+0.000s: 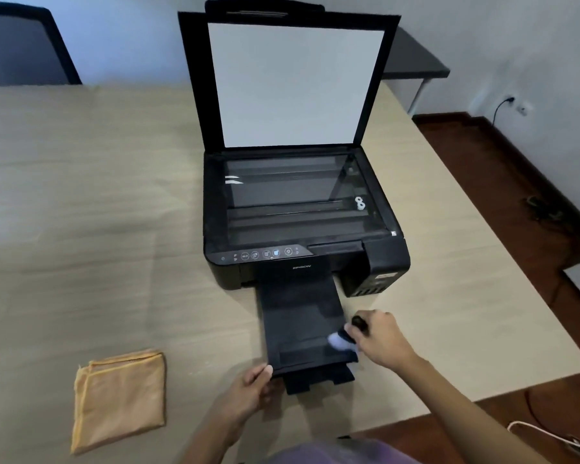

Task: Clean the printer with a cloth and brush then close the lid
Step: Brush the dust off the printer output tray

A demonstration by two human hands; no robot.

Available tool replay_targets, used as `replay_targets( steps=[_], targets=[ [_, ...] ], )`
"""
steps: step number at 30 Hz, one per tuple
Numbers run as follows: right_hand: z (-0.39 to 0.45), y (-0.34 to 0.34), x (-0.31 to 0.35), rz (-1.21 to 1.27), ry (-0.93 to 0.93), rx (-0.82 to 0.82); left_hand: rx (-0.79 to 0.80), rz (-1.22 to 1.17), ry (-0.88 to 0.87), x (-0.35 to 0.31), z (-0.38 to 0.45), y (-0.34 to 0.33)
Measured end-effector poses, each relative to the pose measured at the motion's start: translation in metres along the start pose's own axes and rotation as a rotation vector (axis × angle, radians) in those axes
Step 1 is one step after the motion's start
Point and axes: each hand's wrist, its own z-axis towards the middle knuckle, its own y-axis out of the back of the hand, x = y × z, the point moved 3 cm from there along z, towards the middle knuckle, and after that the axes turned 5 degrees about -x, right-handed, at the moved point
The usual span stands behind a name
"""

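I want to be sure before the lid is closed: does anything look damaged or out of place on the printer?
Nothing looks damaged or spilled. One thing stands out: a small white part shows at the right side of the scanner glass; I cannot tell whether it lies on the glass or beneath it.

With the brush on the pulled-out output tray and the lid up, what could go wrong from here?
1. The right hand sweeps the brush at the output tray edge; pressing down could strain the extended tray, though the left hand braces its corner.
2. Brushed dust may drift onto the exposed scanner glass while the lid stands open.
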Motion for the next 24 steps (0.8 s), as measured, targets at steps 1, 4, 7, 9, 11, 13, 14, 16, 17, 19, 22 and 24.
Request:
replay_targets(
  steps=[1, 4, 7, 9, 11, 13, 14, 16, 17, 19, 22, 24],
  targets=[
    [-0.002, -0.002, 0.008, 0.032, 0.0, -0.03, 0.022, -0.011, -0.005, -0.001, 0.001, -0.002],
    [-0.02, -0.037, 0.06, 0.062, 0.239, 0.244, -0.006, 0.022, -0.012, -0.004, -0.002, -0.002],
    [-0.026, -0.044, 0.066, 0.125, 0.26, 0.248, 0.0, 0.036, -0.037, -0.006, -0.003, 0.0],
    [-0.017, -0.026, 0.036, -0.042, 0.222, 0.177, 0.002, 0.043, 0.013, -0.005, -0.003, 0.0],
    [-0.013, -0.012, 0.007, -0.215, 0.11, 0.109, -0.004, 0.046, 0.012, -0.003, -0.003, 0.0],
    [-0.019, -0.018, 0.013, -0.261, 0.146, 0.085, -0.003, 0.04, 0.006, -0.003, -0.004, 0.0],
    [-0.024, -0.028, 0.029, -0.212, 0.217, 0.108, 0.004, 0.055, 0.001, -0.003, -0.003, 0.0],
    [-0.034, -0.053, 0.061, -0.011, 0.31, 0.223, 0.017, 0.036, -0.027, -0.004, -0.002, 0.0],
    [-0.036, -0.059, 0.069, 0.067, 0.324, 0.274, 0.02, 0.027, -0.038, -0.008, -0.005, -0.001],
    [-0.02, -0.048, 0.059, 0.098, 0.266, 0.213, 0.018, 0.001, -0.04, -0.008, -0.004, -0.002],
    [0.014, -0.007, 0.012, -0.075, 0.027, -0.169, 0.004, 0.023, -0.046, -0.003, -0.001, -0.001],
    [0.023, 0.002, 0.007, -0.021, -0.012, -0.367, 0.004, 0.026, -0.027, -0.002, 0.001, -0.002]
  ],
)
